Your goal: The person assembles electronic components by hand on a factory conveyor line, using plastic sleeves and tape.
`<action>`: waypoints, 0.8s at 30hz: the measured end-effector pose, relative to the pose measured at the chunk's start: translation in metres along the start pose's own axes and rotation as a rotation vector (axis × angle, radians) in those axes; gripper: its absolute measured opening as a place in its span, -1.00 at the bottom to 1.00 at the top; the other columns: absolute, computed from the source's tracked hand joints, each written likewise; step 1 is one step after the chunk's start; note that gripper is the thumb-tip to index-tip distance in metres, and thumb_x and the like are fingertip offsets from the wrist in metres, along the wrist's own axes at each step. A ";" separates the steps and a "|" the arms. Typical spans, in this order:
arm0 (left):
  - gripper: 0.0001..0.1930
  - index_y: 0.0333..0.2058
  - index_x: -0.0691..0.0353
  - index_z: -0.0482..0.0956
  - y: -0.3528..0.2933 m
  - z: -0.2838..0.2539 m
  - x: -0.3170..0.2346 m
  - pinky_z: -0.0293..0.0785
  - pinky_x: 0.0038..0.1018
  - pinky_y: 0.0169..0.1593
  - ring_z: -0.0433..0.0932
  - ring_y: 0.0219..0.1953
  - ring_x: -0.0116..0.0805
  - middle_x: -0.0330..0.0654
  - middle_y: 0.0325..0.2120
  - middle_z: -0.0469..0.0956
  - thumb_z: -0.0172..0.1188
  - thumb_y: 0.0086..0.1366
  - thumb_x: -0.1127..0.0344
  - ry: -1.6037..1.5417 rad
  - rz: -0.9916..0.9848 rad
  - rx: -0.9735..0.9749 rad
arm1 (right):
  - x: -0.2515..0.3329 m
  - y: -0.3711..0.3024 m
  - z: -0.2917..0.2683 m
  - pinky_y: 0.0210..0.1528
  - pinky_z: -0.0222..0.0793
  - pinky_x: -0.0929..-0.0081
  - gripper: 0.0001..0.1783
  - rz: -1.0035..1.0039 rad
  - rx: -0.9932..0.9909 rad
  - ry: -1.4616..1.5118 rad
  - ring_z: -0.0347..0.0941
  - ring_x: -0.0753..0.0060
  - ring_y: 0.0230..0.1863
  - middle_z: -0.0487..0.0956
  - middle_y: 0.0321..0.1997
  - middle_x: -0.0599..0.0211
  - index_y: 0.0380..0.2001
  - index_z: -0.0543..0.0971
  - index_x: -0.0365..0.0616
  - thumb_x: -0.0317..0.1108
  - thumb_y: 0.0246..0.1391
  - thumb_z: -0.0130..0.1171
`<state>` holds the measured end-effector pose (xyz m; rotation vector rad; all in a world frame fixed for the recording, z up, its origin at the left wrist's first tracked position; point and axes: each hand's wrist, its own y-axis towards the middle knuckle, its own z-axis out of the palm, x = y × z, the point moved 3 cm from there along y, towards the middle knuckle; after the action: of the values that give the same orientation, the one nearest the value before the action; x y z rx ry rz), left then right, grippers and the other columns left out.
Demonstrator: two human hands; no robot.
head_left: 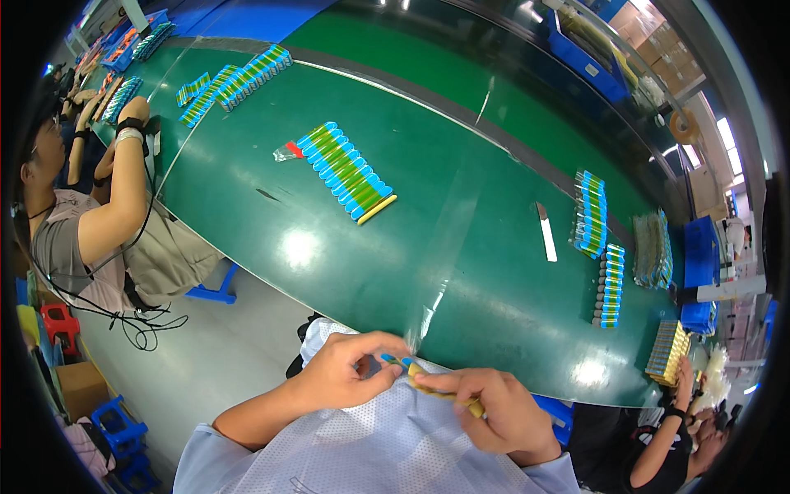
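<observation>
Just in front of my body, at the table's near edge, my left hand (350, 370) is closed in a pinch on a small dark piece with blue ends (396, 360). My right hand (498, 407) grips a narrow yellow strip (432, 390), whose far end touches or nearly touches that piece. Fingers partly hide both things. Farther off on the green table (461, 247) lies a slanting row of blue-and-green battery-like cells (346, 169). Another yellow strip (377, 209) lies along its near end, and a small clear bag with red (290, 151) lies at its far end.
A knife with a white handle (547, 239) lies right of centre. More cell rows lie at the far left (239, 82) and right (609, 286). A person (115, 206) sits at left; another's arm (662, 436) reaches in at right. Blue bins (699, 251) stand beyond the right end.
</observation>
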<state>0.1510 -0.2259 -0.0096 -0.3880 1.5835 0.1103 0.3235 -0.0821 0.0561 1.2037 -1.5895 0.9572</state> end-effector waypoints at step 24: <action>-0.62 -0.01 0.25 0.64 -0.002 -0.007 -0.001 0.57 -0.47 -0.34 0.68 -0.37 -0.33 -0.12 -0.27 0.72 0.44 0.22 0.26 0.160 0.196 0.289 | 0.006 -0.011 0.019 -0.22 0.54 0.33 -0.58 -0.264 0.085 -0.264 0.65 0.23 -0.10 0.65 0.11 0.15 -0.06 0.48 -0.24 -0.54 -0.07 0.27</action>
<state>0.1445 -0.2294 -0.0078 -0.0157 1.7641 -0.0008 0.3300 -0.1042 0.0572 1.6076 -1.5518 0.7237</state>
